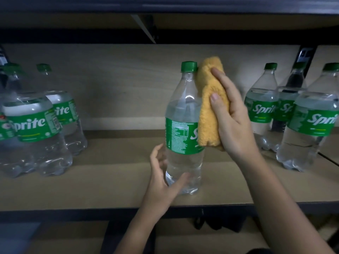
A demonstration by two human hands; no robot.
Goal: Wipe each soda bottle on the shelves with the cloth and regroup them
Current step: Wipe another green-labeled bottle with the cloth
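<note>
A clear Sprite bottle (183, 114) with a green cap and green label stands upright in the middle of the wooden shelf (113, 184). My right hand (231, 114) grips a folded orange cloth (209, 107) and presses it against the bottle's right side, from the cap down to the label. My left hand (163, 178) is at the bottle's lower left, fingers spread and loosely curved around its base, the thumb in front of the bottle and the other fingers behind its left side.
A group of Sprite bottles (34, 125) stands at the shelf's left end. Another group of three (310, 120) stands at the right end. A shelf board (183, 21) hangs close above the caps. A lower shelf (69, 237) shows below.
</note>
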